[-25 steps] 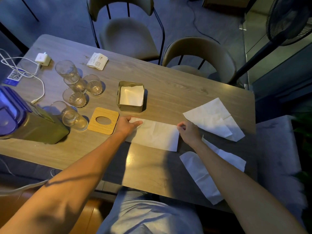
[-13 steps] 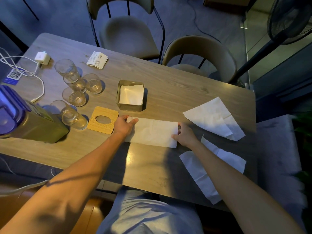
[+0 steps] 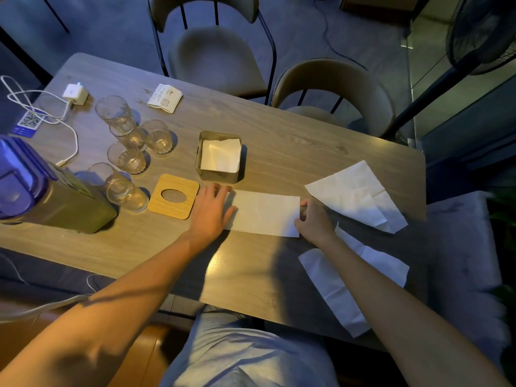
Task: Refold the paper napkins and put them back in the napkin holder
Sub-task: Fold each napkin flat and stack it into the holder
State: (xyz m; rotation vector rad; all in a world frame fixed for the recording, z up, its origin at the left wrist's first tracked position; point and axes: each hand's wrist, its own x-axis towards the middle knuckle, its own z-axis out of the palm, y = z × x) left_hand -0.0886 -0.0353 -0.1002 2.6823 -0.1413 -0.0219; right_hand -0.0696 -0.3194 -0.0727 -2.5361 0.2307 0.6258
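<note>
My left grip (image 3: 210,210) lies open, fingers straight and flat, pressing on the left end of the napkin (image 3: 265,216). The napkin is a long folded strip lying flat on the table (image 3: 279,152), just in front of the holder (image 3: 218,177) and a little to its right. My right grip (image 3: 314,220) is at the strip's right end, fingers curled, thumb touching the edge; whether it pinches the paper I cannot tell.

The holder is a small square tin standing upright, with a white folded sheet (image 3: 220,156) lying inside it. Its wooden lid (image 3: 183,209), with an oval hole, lies flat on the table just left of my left grip, beside the holder's near left corner.

To the right, an open napkin (image 3: 354,194) lies spread out with one corner turned over. A third napkin (image 3: 329,286) lies crumpled near the table's front edge, partly under my right forearm. Several glasses (image 3: 127,160) stand in a group left of the holder.
</note>
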